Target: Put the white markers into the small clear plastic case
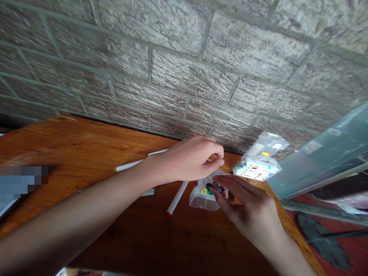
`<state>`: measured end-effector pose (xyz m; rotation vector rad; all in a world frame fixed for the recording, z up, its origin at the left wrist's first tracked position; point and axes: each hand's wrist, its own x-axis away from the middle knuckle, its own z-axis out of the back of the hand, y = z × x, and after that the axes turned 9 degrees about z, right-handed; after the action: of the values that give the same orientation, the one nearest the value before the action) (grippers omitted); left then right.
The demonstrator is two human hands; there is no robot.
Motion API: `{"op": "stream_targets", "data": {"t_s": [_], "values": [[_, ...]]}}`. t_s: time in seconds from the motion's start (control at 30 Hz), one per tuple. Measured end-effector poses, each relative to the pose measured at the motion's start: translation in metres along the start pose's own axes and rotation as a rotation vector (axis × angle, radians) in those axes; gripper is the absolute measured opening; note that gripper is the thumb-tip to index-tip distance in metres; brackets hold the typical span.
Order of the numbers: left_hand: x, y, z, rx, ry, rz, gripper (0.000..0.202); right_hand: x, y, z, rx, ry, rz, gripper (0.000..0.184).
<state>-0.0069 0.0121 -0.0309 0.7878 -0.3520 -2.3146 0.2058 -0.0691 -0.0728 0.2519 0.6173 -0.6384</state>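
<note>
A clear plastic marker case (204,200) lies on the wooden table (86,153), with several coloured marker caps showing at its open end. My left hand (192,159) hovers over the case with fingers pinched together on a marker end that I can barely see. My right hand (246,203) rests its fingertips against the marker caps and the case's open end. The case's open lid (260,161) stands up behind, towards the wall. Loose white markers lie on the table: one with a red tip (176,199), others (130,165) under my left forearm.
A brick wall (184,57) runs along the table's far edge. A glass pane or frame (322,161) leans at the right beyond the table's corner. A blurred-out object (20,182) sits at the left edge. The floor at right is reddish.
</note>
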Motion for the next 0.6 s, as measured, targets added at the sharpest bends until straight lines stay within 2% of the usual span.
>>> {"op": "stream_targets", "data": {"t_s": [0.6], "values": [[0.0008,0.0008,0.0007,0.003,0.004,0.000,0.019,-0.0017,-0.0018,-0.0006,0.006,0.031,0.002,0.013]]}}
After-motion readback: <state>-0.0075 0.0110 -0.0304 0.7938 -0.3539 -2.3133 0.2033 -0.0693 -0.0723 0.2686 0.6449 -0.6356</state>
